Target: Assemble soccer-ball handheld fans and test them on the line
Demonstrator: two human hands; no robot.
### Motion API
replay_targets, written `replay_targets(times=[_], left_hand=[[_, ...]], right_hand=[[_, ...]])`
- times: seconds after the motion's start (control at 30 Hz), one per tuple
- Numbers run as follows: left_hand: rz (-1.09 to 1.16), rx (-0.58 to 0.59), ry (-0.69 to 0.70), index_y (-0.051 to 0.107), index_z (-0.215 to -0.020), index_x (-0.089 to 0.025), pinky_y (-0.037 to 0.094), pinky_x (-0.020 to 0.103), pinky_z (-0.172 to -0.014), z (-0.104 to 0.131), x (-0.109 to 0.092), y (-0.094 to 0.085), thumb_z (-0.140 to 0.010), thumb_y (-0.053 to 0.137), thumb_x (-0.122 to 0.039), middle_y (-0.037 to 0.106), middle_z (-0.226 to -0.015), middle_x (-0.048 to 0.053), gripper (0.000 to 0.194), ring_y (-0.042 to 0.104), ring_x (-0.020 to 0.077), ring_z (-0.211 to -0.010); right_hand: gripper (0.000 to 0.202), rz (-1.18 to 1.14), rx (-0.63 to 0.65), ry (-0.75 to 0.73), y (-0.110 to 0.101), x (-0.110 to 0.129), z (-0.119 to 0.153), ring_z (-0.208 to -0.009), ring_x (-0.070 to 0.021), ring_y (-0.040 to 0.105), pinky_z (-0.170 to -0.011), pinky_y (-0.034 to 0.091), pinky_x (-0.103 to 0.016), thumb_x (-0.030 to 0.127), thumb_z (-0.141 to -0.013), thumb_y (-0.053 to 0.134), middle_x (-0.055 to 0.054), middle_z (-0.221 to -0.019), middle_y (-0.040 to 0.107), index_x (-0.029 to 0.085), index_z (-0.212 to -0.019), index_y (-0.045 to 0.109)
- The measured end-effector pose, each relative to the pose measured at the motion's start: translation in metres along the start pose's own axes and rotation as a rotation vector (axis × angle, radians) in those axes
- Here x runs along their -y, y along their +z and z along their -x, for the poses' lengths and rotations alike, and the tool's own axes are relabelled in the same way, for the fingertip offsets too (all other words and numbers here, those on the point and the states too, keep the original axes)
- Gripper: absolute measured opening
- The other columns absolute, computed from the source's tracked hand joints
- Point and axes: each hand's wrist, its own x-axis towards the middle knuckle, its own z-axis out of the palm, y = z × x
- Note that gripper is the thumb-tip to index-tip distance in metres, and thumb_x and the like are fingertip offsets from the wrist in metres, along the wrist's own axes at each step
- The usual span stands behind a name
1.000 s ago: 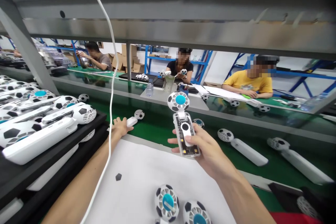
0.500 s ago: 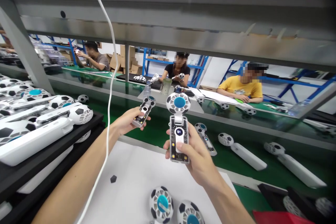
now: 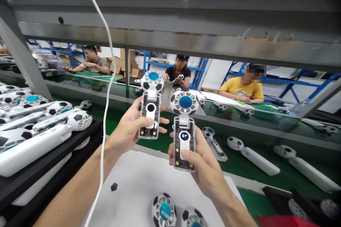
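My left hand [image 3: 127, 125] is closed round a handheld fan [image 3: 149, 130] with a football-patterned head and a clear handle; its thumb presses on the white strip, and the round display looks dark. Just right of it and a bit lower, my right hand [image 3: 205, 163] grips a matching handheld fan [image 3: 184, 145], thumb on the strip below a lit display that seems to read 01. Both fans stand upright, blue centres facing me, close together but apart. Beneath them on a white sheet [image 3: 133, 184] lie two more football heads [image 3: 164, 210], partly cut off by the frame.
Stacked black trays [image 3: 93, 131] of fans stand at left. Several fans [image 3: 255, 158] lie on the green belt [image 3: 229, 166] at right. A white cable [image 3: 106, 95] hangs in front of my left arm. Co-workers sit beyond, under a grey beam [image 3: 160, 17].
My left hand has come up and nearer to the right one, turning its fan from tilted to upright and facing me. The right hand keeps its fan in nearly the same place.
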Motion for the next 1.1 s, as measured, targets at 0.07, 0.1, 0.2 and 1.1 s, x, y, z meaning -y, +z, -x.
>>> replay_targets(times=[0.07, 0.1, 0.2, 1.1], left_hand=[[-0.006, 0.025, 0.004, 0.040, -0.139, -0.025, 0.063, 0.032, -0.066, 0.001, -0.001, 0.001, -0.080, 0.068, -0.015, 0.063, -0.127, 0.013, 0.065, 0.072, 0.0232, -0.085], [-0.002, 0.033, 0.014, 0.040, -0.140, -0.026, 0.062, 0.029, -0.063, 0.002, -0.001, 0.002, -0.080, 0.069, -0.015, 0.063, -0.126, 0.012, 0.068, 0.071, 0.0204, -0.082], [0.024, 0.065, 0.066, 0.035, -0.144, -0.029, 0.059, 0.025, -0.057, 0.005, -0.002, 0.006, -0.077, 0.072, -0.015, 0.063, -0.120, 0.009, 0.078, 0.068, 0.0161, -0.075], [0.072, 0.221, -0.065, 0.052, -0.115, -0.021, 0.053, 0.027, -0.063, 0.015, 0.000, 0.019, -0.072, 0.076, -0.019, 0.068, -0.084, 0.003, 0.049, 0.067, 0.0179, -0.069]], right_hand=[[0.064, 0.000, -0.005, -0.022, 0.000, 0.000, 0.001, -0.071, -0.0169, 0.062, -0.060, 0.052, -0.030, 0.030, -0.088, 0.063, -0.004, -0.095, 0.065, 0.028, -0.144, 0.031], [0.062, 0.001, -0.006, -0.030, 0.001, 0.001, 0.002, -0.071, -0.0172, 0.063, -0.060, 0.052, -0.030, 0.030, -0.089, 0.062, -0.004, -0.094, 0.065, 0.028, -0.143, 0.032], [0.060, 0.001, 0.011, -0.058, 0.000, 0.002, 0.003, -0.077, -0.0186, 0.065, -0.061, 0.053, -0.030, 0.031, -0.090, 0.063, -0.005, -0.098, 0.065, 0.028, -0.142, 0.034], [0.065, 0.054, -0.121, -0.073, 0.003, 0.022, 0.010, -0.074, -0.0215, 0.065, -0.058, 0.053, -0.033, 0.035, -0.080, 0.074, -0.004, -0.095, 0.067, 0.031, -0.136, 0.041]])
